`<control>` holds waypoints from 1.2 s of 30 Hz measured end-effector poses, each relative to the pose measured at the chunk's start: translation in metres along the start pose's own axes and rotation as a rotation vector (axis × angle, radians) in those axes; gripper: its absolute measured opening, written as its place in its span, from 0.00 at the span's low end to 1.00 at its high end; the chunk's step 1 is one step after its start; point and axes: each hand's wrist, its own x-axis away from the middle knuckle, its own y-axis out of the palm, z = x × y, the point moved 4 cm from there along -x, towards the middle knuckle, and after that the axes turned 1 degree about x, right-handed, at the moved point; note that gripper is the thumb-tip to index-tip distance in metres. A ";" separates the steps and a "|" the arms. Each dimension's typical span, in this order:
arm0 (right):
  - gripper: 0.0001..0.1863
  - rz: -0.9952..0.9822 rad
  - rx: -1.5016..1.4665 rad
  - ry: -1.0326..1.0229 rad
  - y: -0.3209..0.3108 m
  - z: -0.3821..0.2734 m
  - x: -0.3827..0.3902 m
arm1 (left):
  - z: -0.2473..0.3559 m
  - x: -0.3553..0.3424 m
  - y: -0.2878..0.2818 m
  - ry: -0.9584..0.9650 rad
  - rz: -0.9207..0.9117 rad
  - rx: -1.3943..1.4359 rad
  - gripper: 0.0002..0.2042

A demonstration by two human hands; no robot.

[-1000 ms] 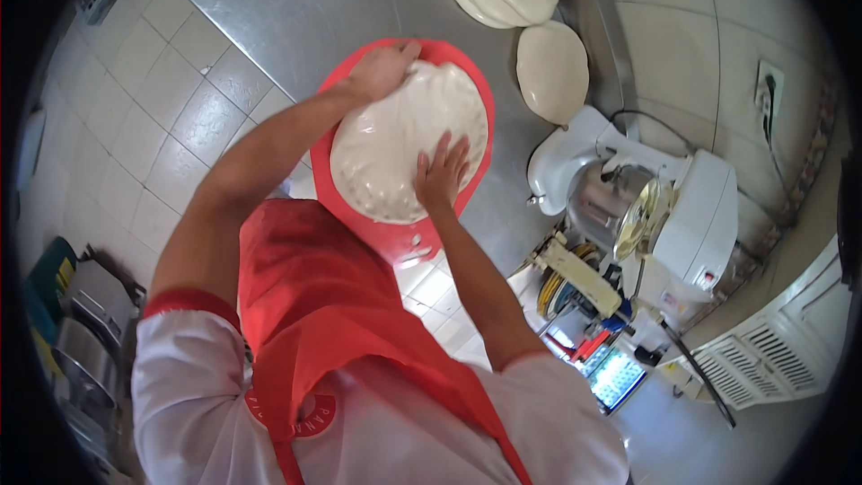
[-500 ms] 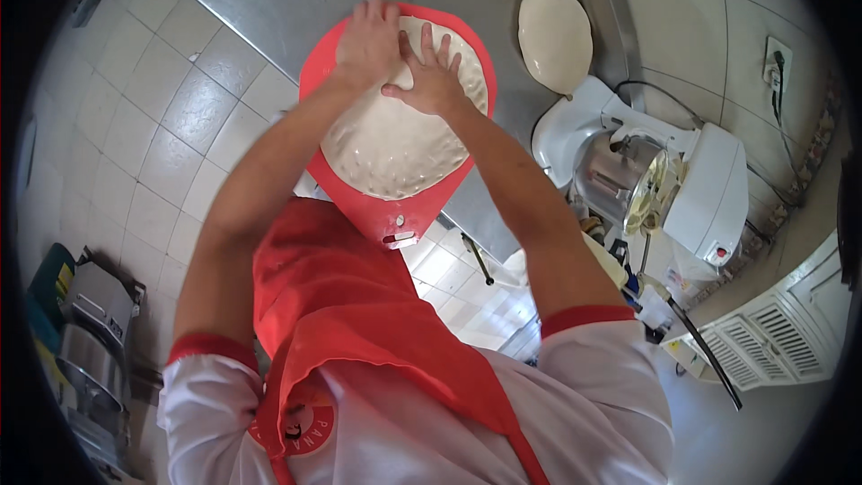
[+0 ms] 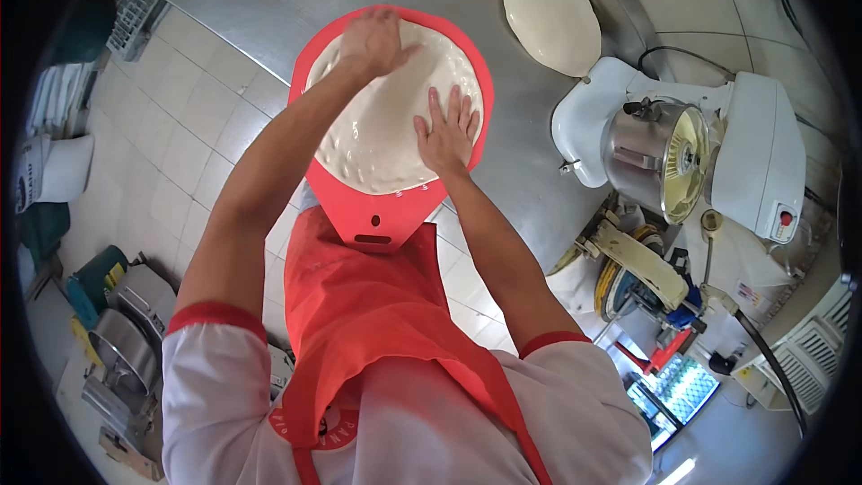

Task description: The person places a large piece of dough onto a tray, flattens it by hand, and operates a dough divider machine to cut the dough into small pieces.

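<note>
One half-curled left hand [image 3: 372, 39] at dough [image 3: 377, 135] edge; right hand [image 3: 445, 137] spread flat.

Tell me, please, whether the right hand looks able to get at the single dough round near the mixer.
Probably yes: only dough, red sheet and table show between the right hand and that round; the mixer stands aside.

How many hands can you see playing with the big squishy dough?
2. The left hand is at the upper left part of the dough; the right hand is spread on its right side. I see no others.
</note>
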 end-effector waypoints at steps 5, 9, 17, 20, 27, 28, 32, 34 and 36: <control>0.34 -0.028 -0.034 0.033 -0.009 0.011 0.006 | 0.027 -0.007 0.041 0.193 -0.031 -0.267 0.48; 0.35 -0.096 -0.113 -0.034 -0.011 -0.018 -0.001 | 0.013 -0.019 0.087 0.289 0.286 -0.374 0.52; 0.36 -0.193 -0.143 0.048 -0.013 0.003 -0.002 | 0.039 0.024 0.109 0.300 0.482 -0.189 0.45; 0.37 -0.236 -0.071 0.002 -0.009 -0.017 -0.010 | -0.002 0.004 0.074 0.248 -0.103 0.221 0.50; 0.37 -0.284 -0.013 0.057 -0.004 -0.003 -0.021 | -0.059 0.044 0.033 0.070 0.266 0.197 0.44; 0.36 -0.352 -0.003 -0.004 -0.012 -0.009 -0.030 | -0.081 0.023 -0.005 -0.067 0.046 0.482 0.41; 0.33 -0.618 -0.078 -0.122 -0.043 0.007 -0.116 | -0.115 0.045 -0.028 -0.047 0.475 0.473 0.28; 0.33 -0.250 -0.149 -0.292 -0.065 -0.045 -0.142 | -0.159 0.075 0.008 -0.092 0.566 0.531 0.20; 0.32 -0.201 0.059 -0.261 -0.036 -0.086 -0.132 | -0.186 0.106 0.056 -0.217 0.631 0.660 0.17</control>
